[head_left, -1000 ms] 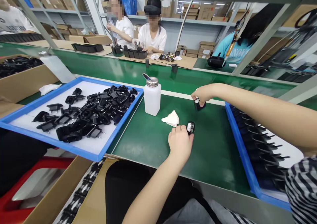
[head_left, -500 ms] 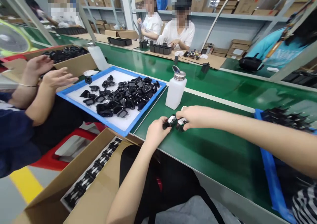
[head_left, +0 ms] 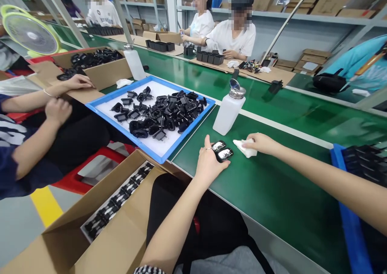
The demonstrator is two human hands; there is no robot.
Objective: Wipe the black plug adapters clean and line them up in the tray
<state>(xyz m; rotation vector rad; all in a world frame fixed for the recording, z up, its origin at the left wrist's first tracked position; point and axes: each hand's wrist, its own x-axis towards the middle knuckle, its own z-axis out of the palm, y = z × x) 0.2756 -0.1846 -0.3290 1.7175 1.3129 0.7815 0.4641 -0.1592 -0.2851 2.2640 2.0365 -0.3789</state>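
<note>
Two black plug adapters [head_left: 224,155] with white and silver faces lie side by side on the green bench. Around them are the thumb and fingers of my left hand [head_left: 208,164], gripping the pair from the near left side. My right hand [head_left: 263,144] pinches a folded white cloth [head_left: 245,148] just to the right of the adapters, apart from them. Behind both hands stands a white pump bottle [head_left: 229,113] with a metal top, its lid tipped up.
A blue-rimmed tray [head_left: 151,155] of black plug adapters lies at left, a blue crate [head_left: 347,217] at right. Below left is an open carton [head_left: 117,229] with rows of parts. A co-worker's hands [head_left: 65,98] are at far left; others sit across the bench.
My right hand has left the adapters, moved right and taken up the white cloth. The two adapters are now together in my left hand. The view has shifted slightly.
</note>
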